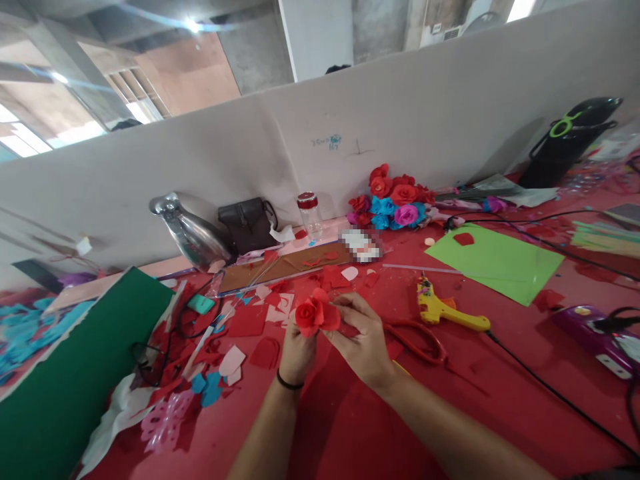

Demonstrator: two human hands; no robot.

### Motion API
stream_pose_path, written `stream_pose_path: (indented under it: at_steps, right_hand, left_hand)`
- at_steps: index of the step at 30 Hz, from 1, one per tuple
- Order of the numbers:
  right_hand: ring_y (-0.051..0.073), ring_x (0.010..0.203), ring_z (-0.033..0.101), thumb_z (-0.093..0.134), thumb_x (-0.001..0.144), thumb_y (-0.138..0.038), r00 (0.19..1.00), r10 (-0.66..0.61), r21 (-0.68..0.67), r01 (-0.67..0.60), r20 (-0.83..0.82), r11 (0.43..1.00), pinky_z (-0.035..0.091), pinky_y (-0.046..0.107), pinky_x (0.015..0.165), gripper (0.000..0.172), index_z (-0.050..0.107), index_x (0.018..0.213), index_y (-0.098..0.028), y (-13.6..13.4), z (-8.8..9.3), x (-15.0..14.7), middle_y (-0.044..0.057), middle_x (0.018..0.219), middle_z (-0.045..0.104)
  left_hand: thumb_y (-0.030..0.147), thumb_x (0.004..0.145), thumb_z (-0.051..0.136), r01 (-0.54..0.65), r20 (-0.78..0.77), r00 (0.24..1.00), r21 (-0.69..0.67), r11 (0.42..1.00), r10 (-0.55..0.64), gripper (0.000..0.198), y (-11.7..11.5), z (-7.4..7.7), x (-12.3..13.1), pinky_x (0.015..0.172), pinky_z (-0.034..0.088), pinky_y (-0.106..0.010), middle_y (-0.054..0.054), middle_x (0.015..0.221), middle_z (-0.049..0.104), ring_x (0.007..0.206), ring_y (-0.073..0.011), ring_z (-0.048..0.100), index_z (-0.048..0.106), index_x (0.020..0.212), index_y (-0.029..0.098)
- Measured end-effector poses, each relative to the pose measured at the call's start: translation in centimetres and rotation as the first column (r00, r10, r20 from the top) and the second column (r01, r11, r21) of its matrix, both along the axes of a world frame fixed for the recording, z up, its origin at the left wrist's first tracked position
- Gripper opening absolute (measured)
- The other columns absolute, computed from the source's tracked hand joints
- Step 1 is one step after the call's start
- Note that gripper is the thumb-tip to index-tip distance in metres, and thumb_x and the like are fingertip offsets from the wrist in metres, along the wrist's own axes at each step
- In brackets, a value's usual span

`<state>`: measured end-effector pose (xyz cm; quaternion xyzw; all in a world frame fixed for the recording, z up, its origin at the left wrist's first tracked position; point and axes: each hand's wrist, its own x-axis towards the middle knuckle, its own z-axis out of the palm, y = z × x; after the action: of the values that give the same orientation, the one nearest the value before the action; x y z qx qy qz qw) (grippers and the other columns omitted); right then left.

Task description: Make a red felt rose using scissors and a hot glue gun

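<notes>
A red paper rose (310, 315) is held up over the table in front of me, its petals curling around a tight centre. My left hand (297, 353), with a dark band at the wrist, is closed around the rose from below; the stem is hidden. My right hand (366, 341) has its fingers pinched at the flower's right side, on a red petal (330, 316). Just right of that hand lie red-handled scissors (440, 353). Farther right a yellow glue gun (450, 313) rests on the table with its cord trailing to the lower right.
Red and pink paper petals (265, 352) are scattered at left, beside a green box side (85, 373). Finished paper roses (404, 195), a glass jar (311, 217), a pouch (247, 225) and a steel jug (195, 233) stand by the wall. A purple power strip (590, 337) lies right.
</notes>
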<state>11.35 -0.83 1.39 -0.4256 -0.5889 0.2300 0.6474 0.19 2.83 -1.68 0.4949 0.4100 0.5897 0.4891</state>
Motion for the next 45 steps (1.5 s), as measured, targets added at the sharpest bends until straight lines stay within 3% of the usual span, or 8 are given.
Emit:
stream_pose_path:
  at_steps: [3,8,19,24,27,30,34,45]
  right_hand:
    - [0.018,0.081,0.057,0.063,0.079,-0.023,0.999,-0.003,0.02,0.002,0.039,1.0,0.049,0.031,0.073,0.014,0.071,0.089,-0.026,0.1,-0.1,0.0,0.005,0.084,0.059]
    - [0.02,0.088,0.059,0.062,0.08,-0.025,0.997,0.002,0.032,-0.004,0.077,0.999,0.05,0.033,0.078,0.018,0.069,0.097,-0.026,0.2,-0.2,0.2,0.006,0.091,0.061]
    - [0.021,0.093,0.059,0.058,0.079,-0.016,0.986,0.001,0.046,-0.009,0.165,0.999,0.048,0.033,0.083,0.023,0.065,0.099,-0.023,0.4,-0.4,0.3,0.008,0.099,0.06]
    - [0.018,0.085,0.058,0.051,0.074,-0.01,0.989,0.124,-0.111,-0.133,-0.084,0.985,0.047,0.03,0.078,0.026,0.066,0.092,-0.021,0.5,0.2,0.4,0.005,0.09,0.061]
    - [0.016,0.072,0.058,0.05,0.081,-0.024,0.907,0.17,-0.237,-0.276,-0.385,0.931,0.046,0.028,0.069,0.014,0.064,0.082,-0.021,0.8,0.5,0.5,0.001,0.074,0.062]
    - [0.015,0.062,0.055,0.054,0.081,-0.039,0.814,0.15,-0.297,-0.367,-0.561,0.881,0.045,0.027,0.063,0.023,0.059,0.069,-0.02,1.0,0.6,0.4,-0.001,0.062,0.057]
    - [0.014,0.057,0.055,0.061,0.075,-0.041,0.782,0.137,-0.327,-0.404,-0.608,0.854,0.046,0.027,0.062,0.024,0.057,0.064,-0.02,1.2,0.7,0.3,-0.002,0.058,0.057]
    - [0.012,0.06,0.048,0.062,0.068,-0.025,0.809,0.17,-0.322,-0.404,-0.563,0.856,0.038,0.025,0.061,0.01,0.056,0.062,-0.02,1.0,0.7,0.2,-0.004,0.058,0.053]
  left_hand:
    - [0.028,0.065,0.068,0.061,-0.004,0.998,-0.006,0.998,-0.061,0.014,0.0,0.1,-0.1,0.062,0.046,-0.03,-0.003,0.063,0.061,0.061,-0.0171,0.052,0.06,0.057,0.021]
    - [0.03,0.064,0.07,0.03,-0.005,1.0,-0.012,0.999,-0.03,0.014,-0.2,0.0,-0.5,0.065,0.046,-0.027,0.001,0.062,0.058,0.063,-0.0145,0.052,0.061,0.062,0.019]
    - [0.03,0.064,0.072,0.01,-0.077,0.997,0.01,1.0,-0.009,0.015,-0.2,0.6,-0.7,0.075,0.047,-0.03,-0.003,0.074,0.067,0.073,-0.018,0.06,0.068,0.07,0.017]
    - [0.025,0.065,0.07,0.002,-0.064,0.998,0.039,0.999,0.001,0.013,0.1,0.7,-0.5,0.072,0.048,-0.029,-0.003,0.072,0.069,0.071,-0.0168,0.06,0.069,0.074,0.016]
    - [0.02,0.067,0.066,-0.03,-0.06,0.998,0.051,0.998,0.033,0.01,0.3,0.7,-0.3,0.069,0.047,-0.027,-0.002,0.072,0.069,0.07,-0.016,0.06,0.069,0.076,0.017]
    - [0.018,0.067,0.064,-0.038,-0.02,0.999,0.042,0.998,0.039,0.01,0.3,0.9,-0.1,0.067,0.046,-0.026,-0.001,0.071,0.068,0.068,-0.0152,0.059,0.069,0.076,0.017]
    - [0.018,0.063,0.066,-0.035,-0.023,0.999,0.03,0.999,0.036,0.01,0.2,1.2,0.1,0.065,0.045,-0.025,-0.001,0.068,0.067,0.065,-0.0144,0.057,0.069,0.072,0.017]
    - [0.022,0.061,0.07,-0.082,-0.017,0.996,0.032,0.996,0.083,0.008,-0.1,1.7,0.5,0.062,0.045,-0.024,0.001,0.062,0.064,0.058,-0.0127,0.054,0.067,0.066,0.018]
